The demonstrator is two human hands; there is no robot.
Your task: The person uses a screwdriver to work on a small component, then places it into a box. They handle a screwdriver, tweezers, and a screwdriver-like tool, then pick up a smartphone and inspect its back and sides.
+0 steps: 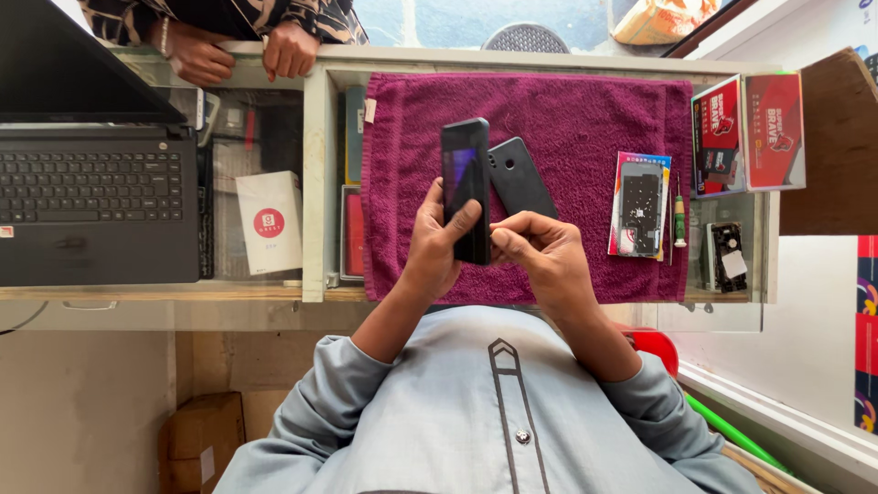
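Note:
My left hand (437, 242) grips a black smartphone (465, 178), held upright on its edge above a purple towel (585, 119). My right hand (541, 252) has its fingertips pinched against the phone's lower right edge. A black phone back cover (521, 178) lies on the towel just behind the phone. To the right on the towel rests a phone-part package (640, 203) with a small green-handled screwdriver (679, 220) beside it.
An open black laptop (91, 201) sits on the left of the glass counter. Another person's hands (242, 50) rest on the counter's far edge. Red boxes (750, 133) stand at the right, with a white box (270, 224) under the glass.

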